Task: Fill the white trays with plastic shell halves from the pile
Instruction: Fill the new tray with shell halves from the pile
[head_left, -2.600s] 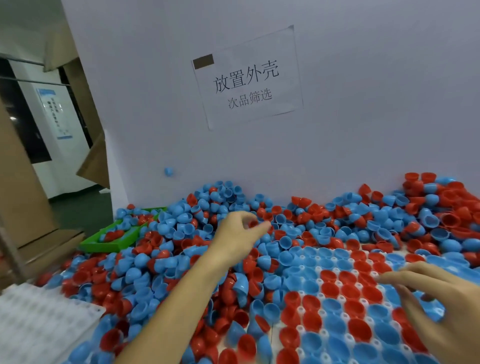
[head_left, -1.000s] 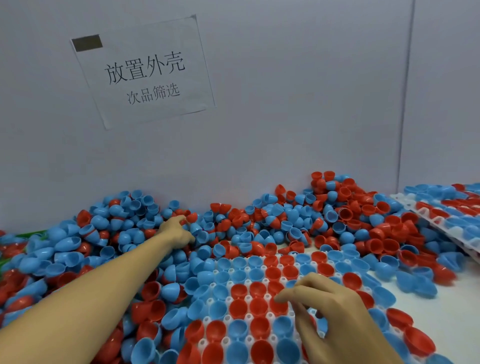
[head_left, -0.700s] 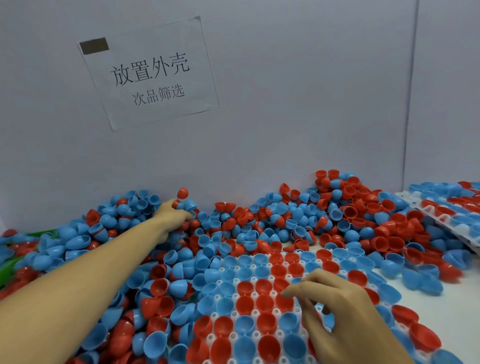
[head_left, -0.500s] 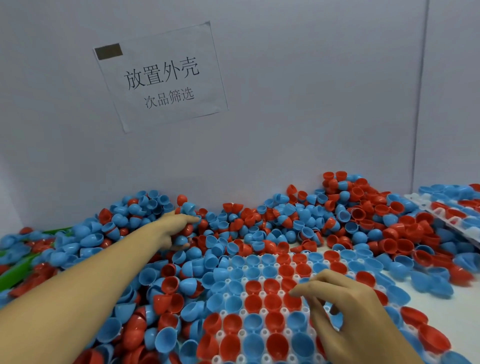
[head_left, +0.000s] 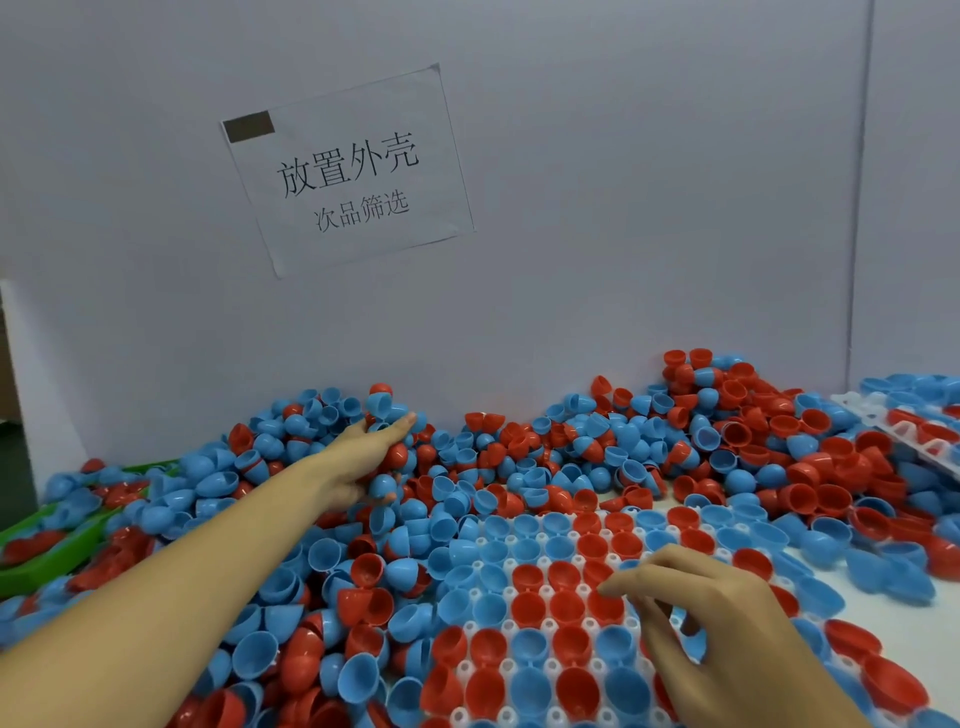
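My left hand has gone from just poking at the pile to digging in, and it's now scooping up a bunch of red and blue shell halves, fingers curled round them, left of the white tray. My right hand hasn't really budged: it hovers over the tray's right side, fingers bent, empty I think. Most pockets look full already, so this handful probably tops up the gaps.

A white desk carries a sprawling pile of red and blue shell halves, a white tray filled with shells in front, another tray at far right, and a green bin at left.
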